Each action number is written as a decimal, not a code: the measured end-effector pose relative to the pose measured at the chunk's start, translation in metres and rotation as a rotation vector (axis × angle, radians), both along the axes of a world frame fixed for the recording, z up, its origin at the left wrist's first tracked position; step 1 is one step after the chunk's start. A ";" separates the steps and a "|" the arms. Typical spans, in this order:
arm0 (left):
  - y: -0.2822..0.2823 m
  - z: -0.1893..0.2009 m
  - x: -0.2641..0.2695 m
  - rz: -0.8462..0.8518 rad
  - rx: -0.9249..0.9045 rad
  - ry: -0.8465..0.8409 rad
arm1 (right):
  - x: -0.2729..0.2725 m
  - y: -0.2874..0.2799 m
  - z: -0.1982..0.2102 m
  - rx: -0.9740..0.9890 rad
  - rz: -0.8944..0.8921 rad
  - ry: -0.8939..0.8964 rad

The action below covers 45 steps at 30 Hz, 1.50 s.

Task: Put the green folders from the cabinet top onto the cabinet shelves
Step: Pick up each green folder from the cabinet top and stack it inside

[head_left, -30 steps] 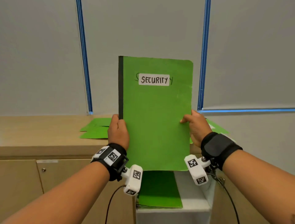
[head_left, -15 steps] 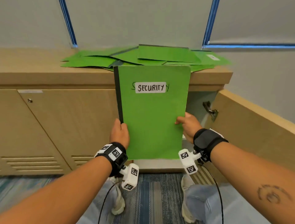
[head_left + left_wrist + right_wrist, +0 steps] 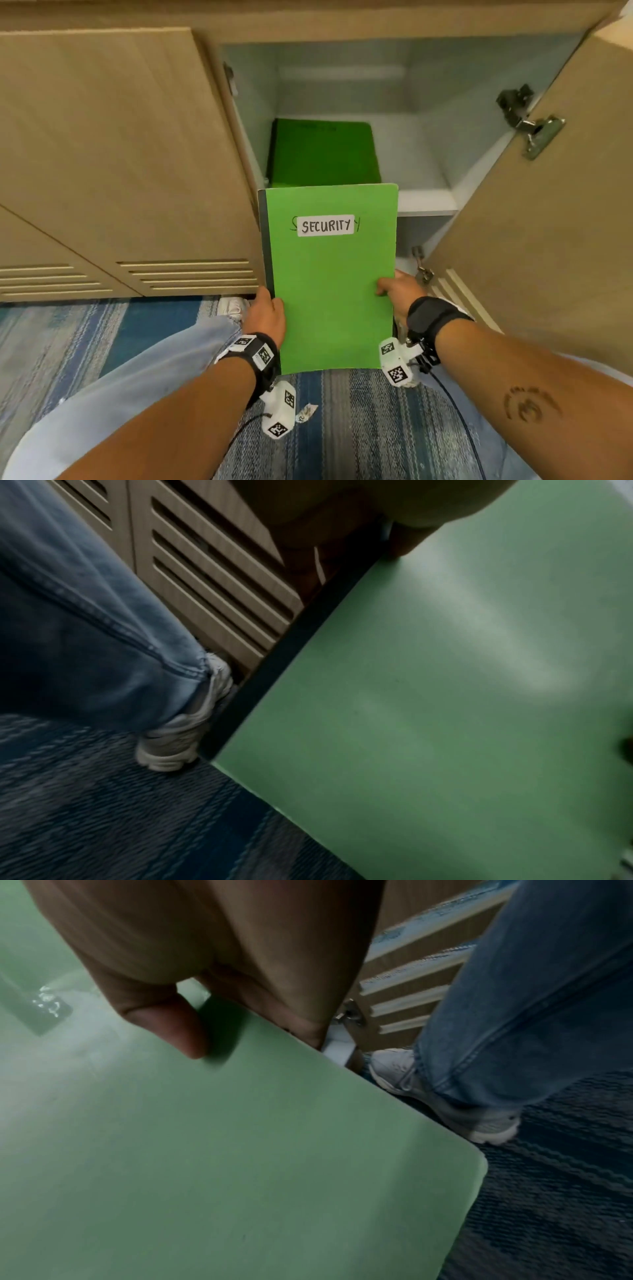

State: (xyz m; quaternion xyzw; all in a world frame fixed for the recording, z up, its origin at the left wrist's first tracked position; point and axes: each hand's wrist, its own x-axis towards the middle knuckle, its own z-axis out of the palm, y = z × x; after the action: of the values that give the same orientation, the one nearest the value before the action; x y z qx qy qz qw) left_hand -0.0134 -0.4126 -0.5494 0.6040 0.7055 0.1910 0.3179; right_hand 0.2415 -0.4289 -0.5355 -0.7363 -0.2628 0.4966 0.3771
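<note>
I hold a green folder [image 3: 329, 291] with a black spine and a white "SECURITY" label, upright in front of the open cabinet. My left hand [image 3: 267, 313] grips its spine edge, and my right hand [image 3: 399, 291] pinches its right edge, thumb on the front. The wrist views show the same folder [image 3: 445, 723] [image 3: 205, 1150] close up, with my right thumb [image 3: 171, 1020] pressed on the cover. A stack of green folders [image 3: 323, 152] lies flat on the left side of the white cabinet shelf [image 3: 424, 202], just beyond the held folder's top edge.
The cabinet's right door [image 3: 548, 222] stands open at my right, hinges showing. A closed door [image 3: 120, 154] with vent slots is at the left. My legs in jeans and pale shoes [image 3: 181, 723] stand on blue striped carpet [image 3: 359, 428] close to the cabinet base.
The folder has come down from above the cabinet top to the level of the open shelf. My view has tilted down, so the cabinet top and its folders have left the frame.
</note>
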 end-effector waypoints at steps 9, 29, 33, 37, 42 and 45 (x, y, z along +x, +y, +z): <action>0.006 -0.084 0.020 -0.049 -0.294 0.041 | 0.021 0.004 -0.113 -0.209 0.045 0.026; 0.103 -0.167 0.044 -0.663 -0.411 0.575 | 0.035 0.149 -0.190 -0.251 0.009 -0.193; 0.116 -0.186 0.048 -0.645 -0.516 0.593 | 0.028 0.155 -0.216 -0.305 0.020 -0.285; 0.126 -0.198 0.052 -0.716 -0.529 0.616 | 0.030 0.167 -0.239 -0.319 -0.068 -0.258; 0.134 -0.207 0.063 -0.881 -0.478 0.758 | 0.027 0.187 -0.246 -0.290 -0.010 -0.381; 0.141 -0.210 0.068 -0.908 -0.396 0.807 | 0.025 0.194 -0.240 -0.312 0.219 -0.613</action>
State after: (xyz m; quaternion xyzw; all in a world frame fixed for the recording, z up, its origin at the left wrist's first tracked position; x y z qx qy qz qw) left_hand 0.0542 -0.2719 -0.7593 0.7970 0.4655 -0.3392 0.1818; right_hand 0.2668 -0.2350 -0.7757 -0.8673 -0.3618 0.3243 0.1083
